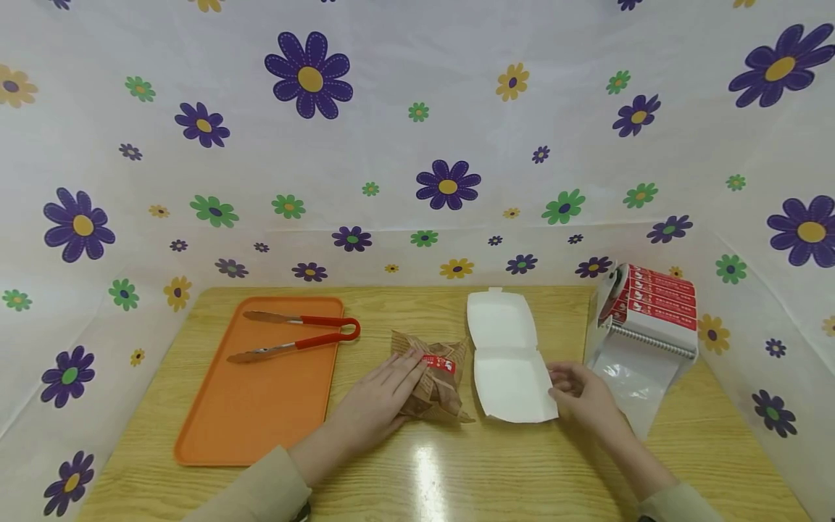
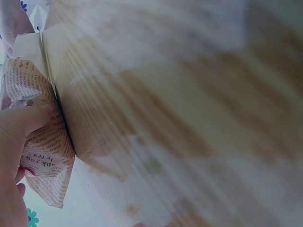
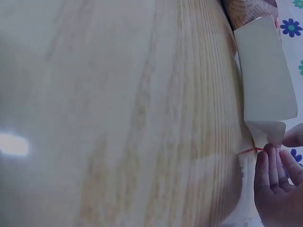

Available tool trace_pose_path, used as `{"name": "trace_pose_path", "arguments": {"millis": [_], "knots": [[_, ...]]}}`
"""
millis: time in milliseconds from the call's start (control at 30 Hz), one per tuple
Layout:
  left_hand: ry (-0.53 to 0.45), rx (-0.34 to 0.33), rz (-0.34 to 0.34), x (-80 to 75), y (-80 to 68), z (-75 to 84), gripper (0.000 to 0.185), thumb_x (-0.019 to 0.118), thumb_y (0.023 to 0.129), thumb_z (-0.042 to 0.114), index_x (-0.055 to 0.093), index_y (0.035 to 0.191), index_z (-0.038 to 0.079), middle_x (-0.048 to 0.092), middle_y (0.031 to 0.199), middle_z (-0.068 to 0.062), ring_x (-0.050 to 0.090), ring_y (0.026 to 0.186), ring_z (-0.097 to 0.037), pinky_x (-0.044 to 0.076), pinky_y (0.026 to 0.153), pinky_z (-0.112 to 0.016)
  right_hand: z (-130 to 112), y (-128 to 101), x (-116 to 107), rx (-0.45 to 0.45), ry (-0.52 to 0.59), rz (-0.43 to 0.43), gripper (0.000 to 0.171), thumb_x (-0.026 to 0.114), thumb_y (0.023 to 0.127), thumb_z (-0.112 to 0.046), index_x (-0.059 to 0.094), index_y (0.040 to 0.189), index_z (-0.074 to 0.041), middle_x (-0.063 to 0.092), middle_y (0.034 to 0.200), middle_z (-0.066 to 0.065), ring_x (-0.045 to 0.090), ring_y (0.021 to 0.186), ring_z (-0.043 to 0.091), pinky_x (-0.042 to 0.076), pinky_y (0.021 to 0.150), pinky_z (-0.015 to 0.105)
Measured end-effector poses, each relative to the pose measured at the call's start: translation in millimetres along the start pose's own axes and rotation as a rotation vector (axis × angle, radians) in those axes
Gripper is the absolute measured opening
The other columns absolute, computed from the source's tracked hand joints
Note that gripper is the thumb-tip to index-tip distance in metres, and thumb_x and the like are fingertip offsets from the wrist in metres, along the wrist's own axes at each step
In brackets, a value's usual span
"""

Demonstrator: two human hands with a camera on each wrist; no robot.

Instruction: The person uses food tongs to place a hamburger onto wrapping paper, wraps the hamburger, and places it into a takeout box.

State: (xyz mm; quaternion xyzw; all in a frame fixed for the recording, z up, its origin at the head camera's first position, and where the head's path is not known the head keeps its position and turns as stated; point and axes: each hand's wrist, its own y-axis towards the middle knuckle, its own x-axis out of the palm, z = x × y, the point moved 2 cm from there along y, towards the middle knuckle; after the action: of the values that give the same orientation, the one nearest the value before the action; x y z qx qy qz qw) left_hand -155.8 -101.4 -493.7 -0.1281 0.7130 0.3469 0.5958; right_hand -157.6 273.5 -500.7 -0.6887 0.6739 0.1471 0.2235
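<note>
A paper-wrapped bundle (image 1: 435, 380), brown with printed text and a red label, lies near the middle of a wooden tabletop (image 1: 457, 471). The left hand (image 1: 381, 400) rests on its left side, fingers straight and laid flat over the wrapping; the left wrist view shows a finger pressed against the printed paper. Just right of the bundle, close to it, an open white paper box (image 1: 505, 355) lies flat with its lid folded back. The right hand (image 1: 580, 395) is at the box's near right corner, its fingers relaxed and slightly apart, with the fingertips touching the box's edge. Behind that hand, at the right rim of the tabletop, stands a dispenser (image 1: 642, 319) with a red-and-white top and clear film hanging down. To the left, well apart from the bundle, an orange tray (image 1: 254, 413) holds red-handled tongs (image 1: 293, 337). A floral cloth (image 1: 417, 130) covers the walls around.
</note>
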Motion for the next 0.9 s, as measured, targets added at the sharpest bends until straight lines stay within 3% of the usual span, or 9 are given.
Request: {"name": "trace_pose_path", "arguments": {"millis": [167, 467, 900], "knots": [[0.004, 0.002, 0.010, 0.5, -0.7, -0.1, 0.086, 0.083, 0.092, 0.037, 0.044, 0.159, 0.000, 0.046, 0.165, -0.016, 0.050, 0.151, -0.029, 0.042, 0.126, -0.045, -0.4, -2.7, 0.8, 0.030, -0.001, -0.007, 0.047, 0.071, 0.095, 0.003, 0.058, 0.139, 0.013, 0.071, 0.123, 0.026, 0.061, 0.089, -0.004, 0.055, 0.079, 0.014], [0.023, 0.023, 0.039, -0.2, -1.9, -1.0, 0.092, 0.088, 0.086, 0.036, 0.045, 0.159, 0.000, 0.047, 0.165, -0.017, 0.050, 0.151, -0.030, 0.041, 0.127, -0.045, -3.7, -5.9, -0.2, -0.010, 0.009, -0.018, 0.045, 0.071, 0.094, 0.004, 0.058, 0.136, 0.014, 0.070, 0.121, 0.029, 0.061, 0.088, -0.005, 0.055, 0.076, 0.016], [0.016, 0.012, -0.005, -1.6, -5.0, -4.0, 0.095, 0.079, 0.091, 0.052, 0.040, 0.161, 0.001, 0.043, 0.168, -0.016, 0.045, 0.154, -0.031, 0.039, 0.129, -0.047, -15.0, 0.6, -8.0, -0.071, -0.063, 0.036, 0.041, 0.073, 0.098, -0.004, 0.062, 0.133, 0.012, 0.073, 0.122, 0.029, 0.060, 0.090, -0.013, 0.056, 0.081, 0.013]]}}
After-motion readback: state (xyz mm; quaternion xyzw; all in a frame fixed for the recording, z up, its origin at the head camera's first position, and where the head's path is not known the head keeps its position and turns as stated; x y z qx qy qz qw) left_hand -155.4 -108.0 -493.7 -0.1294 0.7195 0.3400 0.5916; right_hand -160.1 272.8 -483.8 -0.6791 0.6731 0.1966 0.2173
